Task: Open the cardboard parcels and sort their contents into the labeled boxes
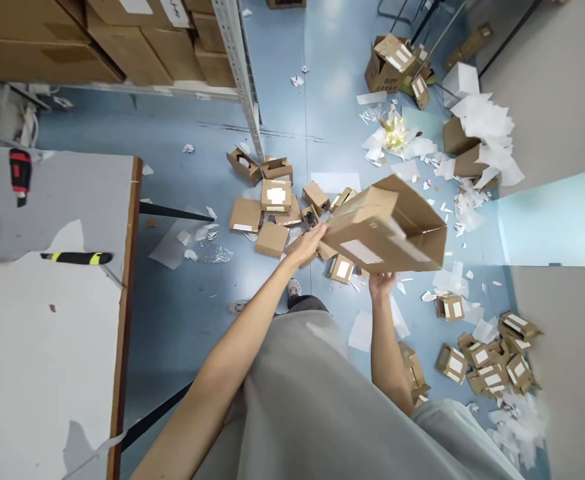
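I hold an open brown cardboard box [385, 227] out in front of me, above the blue floor, tilted with its open end to the right. A white label shows on its near side. My left hand [308, 244] grips the box's left end, fingers pressed on the cardboard. Under the box, my right hand [382, 283] supports the bottom; only its heel and wrist show, the fingers are hidden behind the box.
Several small cardboard boxes [272, 213] and paper scraps [482, 133] litter the floor ahead and to the right. A grey table [47, 320] at the left carries a black-and-yellow tool [77, 258] and a red tool [21, 175]. A shelf [122, 40] of cartons stands at the back left.
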{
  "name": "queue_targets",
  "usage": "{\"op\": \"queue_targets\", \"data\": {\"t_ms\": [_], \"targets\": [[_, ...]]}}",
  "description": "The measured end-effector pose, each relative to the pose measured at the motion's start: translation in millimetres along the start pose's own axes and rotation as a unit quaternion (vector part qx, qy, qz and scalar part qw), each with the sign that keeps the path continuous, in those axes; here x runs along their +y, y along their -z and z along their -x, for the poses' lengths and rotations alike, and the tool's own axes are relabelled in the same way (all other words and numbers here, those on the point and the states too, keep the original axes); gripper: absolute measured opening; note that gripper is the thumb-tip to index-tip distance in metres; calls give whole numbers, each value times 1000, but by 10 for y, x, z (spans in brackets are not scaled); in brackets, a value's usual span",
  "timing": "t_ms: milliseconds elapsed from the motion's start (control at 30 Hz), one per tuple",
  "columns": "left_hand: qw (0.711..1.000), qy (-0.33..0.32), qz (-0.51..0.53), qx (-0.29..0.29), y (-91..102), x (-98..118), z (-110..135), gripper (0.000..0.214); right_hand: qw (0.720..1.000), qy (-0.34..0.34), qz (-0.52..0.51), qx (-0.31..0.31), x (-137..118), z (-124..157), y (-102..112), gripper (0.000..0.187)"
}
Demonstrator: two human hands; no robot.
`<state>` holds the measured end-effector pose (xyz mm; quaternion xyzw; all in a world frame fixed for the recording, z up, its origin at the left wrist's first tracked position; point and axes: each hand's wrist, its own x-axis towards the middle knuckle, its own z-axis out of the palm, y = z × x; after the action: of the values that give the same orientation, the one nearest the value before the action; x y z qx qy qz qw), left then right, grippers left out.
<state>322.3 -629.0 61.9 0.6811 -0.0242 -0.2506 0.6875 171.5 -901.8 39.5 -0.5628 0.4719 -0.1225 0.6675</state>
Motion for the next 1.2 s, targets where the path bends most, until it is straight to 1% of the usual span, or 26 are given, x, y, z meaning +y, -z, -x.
{"op": "queue_targets", "data": {"t_ms": [67, 100, 133, 167, 200, 233, 300, 367, 433, 533, 633, 733, 833, 900, 1000, 1100, 1167, 1200], "targets": [[998, -47, -2, -47, -295, 138, -202, 60, 997, -26, -29, 70, -54, -184, 235, 20], [996, -57, 3, -61, -387, 163, -251, 60, 994, -42, -33, 92, -46, -244, 306, 19], [996, -58, 8, -69, -434, 156, -262, 60, 993, -54, -31, 105, -14, -283, 341, 19], [996, -50, 9, -72, -435, 120, -236, 58, 991, -64, -27, 110, 39, -302, 338, 18], [997, -37, 5, -68, -391, 58, -173, 55, 991, -76, -23, 109, 110, -303, 299, 18], [998, -20, -3, -58, -306, -25, -75, 51, 991, -87, -17, 101, 196, -287, 226, 18], [999, 27, -14, -30, -43, -224, 211, 41, 992, -107, -2, 62, 394, -210, -5, 19], [995, 96, 14, 26, 287, -420, 585, 31, 992, -125, 19, 1, 602, -77, -321, 24], [989, 123, 30, 77, 629, -575, 999, 27, 986, -142, 43, -72, 799, 109, -690, 29], [974, 141, 59, 166, 1109, -723, 1618, 33, 965, -165, 89, -184, 1051, 475, -1296, 27], [952, 135, 95, 259, 1536, -811, 2188, 42, 932, -172, 136, -289, 1240, 925, -1914, 25], [919, 114, 146, 347, 1916, -875, 2695, 51, 892, -160, 179, -384, 1361, 1430, -2513, 27], [878, 92, 196, 427, 2267, -909, 3137, 57, 846, -137, 217, -467, 1436, 1975, -3073, 30], [851, 77, 219, 470, 2501, -913, 3407, 59, 814, -120, 242, -514, 1484, 2354, -3415, 32], [818, 56, 244, 518, 2862, -911, 3797, 58, 771, -98, 270, -568, 1578, 2929, -3874, 35], [787, 40, 261, 557, 3208, -924, 4164, 57, 717, -24, 306, -626, 1701, 3475, -4293, 37], [761, 30, 275, 587, 3418, -936, 4377, 59, 682, 34, 325, -654, 1788, 3814, -4578, 38], [746, 23, 283, 602, 3518, -939, 4468, 60, 670, 55, 330, -663, 1830, 3976, -4728, 37]]}}
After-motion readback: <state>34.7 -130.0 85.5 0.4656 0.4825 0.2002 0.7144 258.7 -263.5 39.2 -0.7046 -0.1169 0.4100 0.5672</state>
